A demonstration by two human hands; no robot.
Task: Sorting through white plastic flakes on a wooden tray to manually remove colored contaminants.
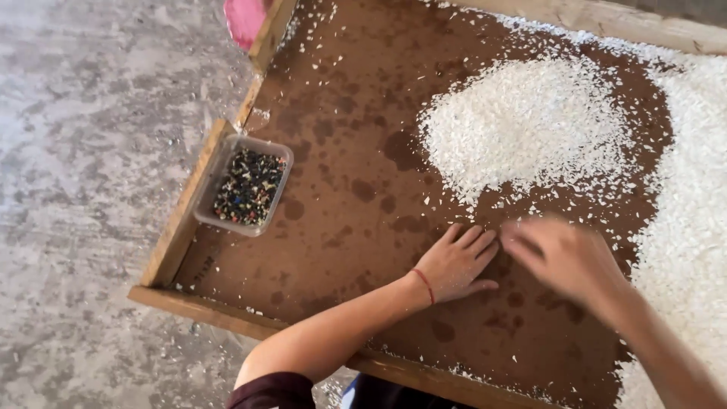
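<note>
My left hand (456,261) lies flat, palm down, fingers together, on the brown board of a wooden-framed tray (182,220). A red thread circles its wrist. My right hand (564,257) is blurred just to its right, fingers spread low over the board, holding nothing I can make out. Both hands sit just below a heap of white flakes (526,121). A wider mass of white flakes (689,227) covers the tray's right side.
A small clear plastic tub (246,185) with dark mixed-colour bits stands in the tray's left corner. A pink object (244,19) lies past the frame at the top left. Grey speckled concrete floor (83,189) lies to the left.
</note>
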